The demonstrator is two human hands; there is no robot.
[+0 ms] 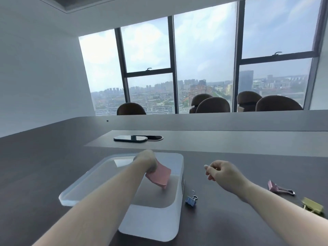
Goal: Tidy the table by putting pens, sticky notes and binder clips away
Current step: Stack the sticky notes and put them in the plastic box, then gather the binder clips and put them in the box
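Note:
A translucent plastic box (178,196) stands on the dark table in front of me. My left hand (147,161) reaches over the box and grips a pink pad of sticky notes (158,175), tilted, its lower corner near the box floor. My right hand (221,172) hovers to the right of the box, fingers loosely curled, holding nothing that I can see. A blue binder clip (191,199) lies just right of the box. A pink binder clip (276,187) and a yellow-green binder clip (313,205) lie farther right.
A black phone (130,138) lies beside an oval cable slot (154,137) on the table's raised middle strip. Several brown chairs (213,105) stand at the far side, below large windows.

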